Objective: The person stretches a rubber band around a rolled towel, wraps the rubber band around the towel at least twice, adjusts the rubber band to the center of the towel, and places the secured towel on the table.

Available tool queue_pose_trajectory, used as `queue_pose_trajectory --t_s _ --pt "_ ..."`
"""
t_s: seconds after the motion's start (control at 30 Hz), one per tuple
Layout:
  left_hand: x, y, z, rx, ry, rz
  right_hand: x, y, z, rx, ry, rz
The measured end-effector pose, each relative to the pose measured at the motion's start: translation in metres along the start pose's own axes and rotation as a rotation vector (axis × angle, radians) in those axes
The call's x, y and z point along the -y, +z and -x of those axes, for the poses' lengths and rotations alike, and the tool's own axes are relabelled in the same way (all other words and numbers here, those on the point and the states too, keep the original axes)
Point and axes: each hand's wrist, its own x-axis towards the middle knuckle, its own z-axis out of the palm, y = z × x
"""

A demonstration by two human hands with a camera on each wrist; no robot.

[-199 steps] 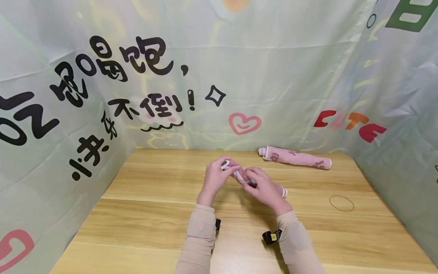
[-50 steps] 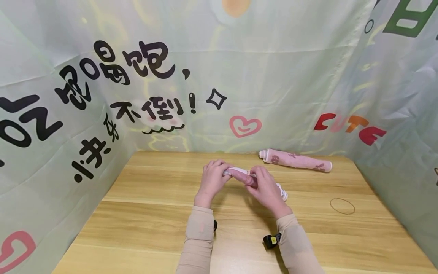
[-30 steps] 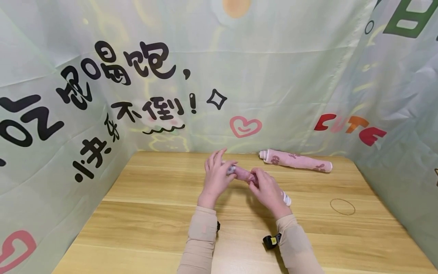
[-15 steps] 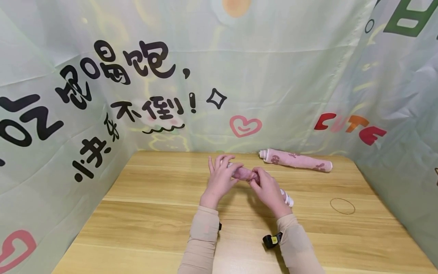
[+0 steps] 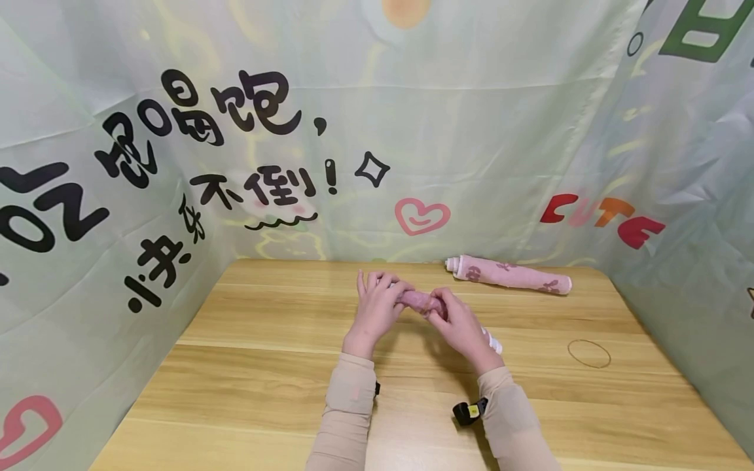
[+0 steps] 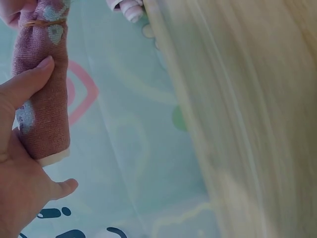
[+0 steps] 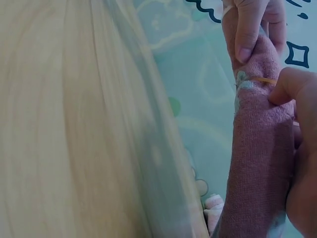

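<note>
A rolled mauve towel (image 5: 417, 300) with pale patches is held up slantwise above the table between both hands. Around its middle runs a thin tan rubber band (image 7: 265, 80), which cinches the cloth a little. My left hand (image 5: 377, 311) grips the far-left part of the roll, thumb along its side and one finger sticking out beyond the end. My right hand (image 5: 462, 327) holds the roll on the other side, its thumb and fingertip at the band. The towel's white-edged right end shows past the right wrist; the palm hides part of the roll.
A second rolled towel (image 5: 512, 275), pink with darker prints, lies at the back right of the wooden table (image 5: 265, 392). A loose rubber band (image 5: 589, 341) lies on the right side. Printed cloth walls (image 5: 501, 131) stand around the back and sides.
The towel roll has been turned in the hands, from white edge up to plain mauve side up. The left hand loosened, spread its fingers and took hold again. The second towel has not moved.
</note>
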Motion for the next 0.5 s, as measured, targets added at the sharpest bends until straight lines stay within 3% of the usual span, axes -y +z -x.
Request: queue_pose_trajectory --t_s 0.3,0.5 --pt "0.004 -0.0029 0.0005 0.04 -0.041 0.051 -0.002 0.0025 -0.0001 -0.112 -0.292 -0.067" --pt "0.0069 -0.0055 0.0004 0.083 -0.061 0.06 -0.0015 0.0037 -0.0002 -0.119 -0.315 -0.045"
